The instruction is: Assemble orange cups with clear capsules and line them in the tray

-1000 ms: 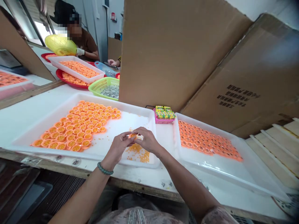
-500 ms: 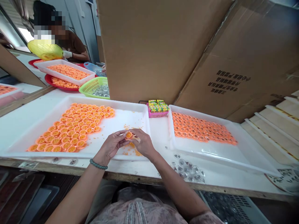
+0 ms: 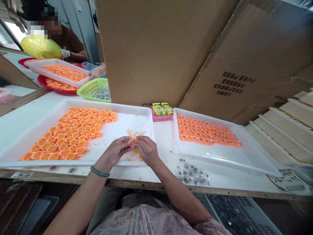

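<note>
My left hand [image 3: 115, 152] pinches a small orange cup [image 3: 133, 141] by its edge, above the right part of a large white tray [image 3: 119, 130]. From the other side, the fingertips of my right hand [image 3: 148, 152] close on the same cup and hide much of it. Rows of similar orange cups [image 3: 73, 132] with yellow-orange filling fill the left part of this tray. Loose orange bits [image 3: 133, 133] are scattered on the tray floor around my hands.
A second white tray [image 3: 220, 153] on the right holds orange pieces with dark centres. Clear plastic pieces [image 3: 192, 173] lie at the table's front edge. A pink basket [image 3: 162, 117] with yellow-green packets stands between the trays. Cardboard [image 3: 158, 52] rises behind; a co-worker holds a yellow basket [image 3: 41, 47].
My right fingers have closed in on the cup, which is tilted and more covered now. A pale piece at my right hand no longer shows. Another person's hand has appeared by the far tray.
</note>
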`<move>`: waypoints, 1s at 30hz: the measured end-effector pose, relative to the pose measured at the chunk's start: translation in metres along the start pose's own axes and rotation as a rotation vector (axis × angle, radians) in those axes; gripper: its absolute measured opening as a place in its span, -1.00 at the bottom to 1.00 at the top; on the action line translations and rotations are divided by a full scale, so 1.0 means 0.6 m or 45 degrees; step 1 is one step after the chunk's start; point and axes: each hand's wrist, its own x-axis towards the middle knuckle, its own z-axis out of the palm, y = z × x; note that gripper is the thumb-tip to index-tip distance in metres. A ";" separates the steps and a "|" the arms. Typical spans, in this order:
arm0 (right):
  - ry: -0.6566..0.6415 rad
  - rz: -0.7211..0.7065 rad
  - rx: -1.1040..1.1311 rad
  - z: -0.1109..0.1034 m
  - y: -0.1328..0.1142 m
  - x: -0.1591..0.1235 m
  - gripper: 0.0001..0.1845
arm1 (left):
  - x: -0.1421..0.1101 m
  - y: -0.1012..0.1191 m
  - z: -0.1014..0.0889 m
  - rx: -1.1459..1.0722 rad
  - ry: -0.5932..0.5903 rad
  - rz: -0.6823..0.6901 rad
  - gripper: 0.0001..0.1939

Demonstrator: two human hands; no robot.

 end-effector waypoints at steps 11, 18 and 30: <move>-0.061 -0.038 -0.182 -0.001 -0.005 0.002 -0.83 | 0.001 0.003 0.004 0.142 0.127 0.004 -0.65; -0.061 0.233 -0.324 -0.078 0.014 -0.075 -0.72 | 0.010 -0.003 -0.002 0.233 0.271 -0.056 -0.62; -0.715 0.624 -1.097 -0.110 0.080 -0.141 -0.76 | 0.002 -0.005 0.009 0.403 0.201 -0.022 -0.53</move>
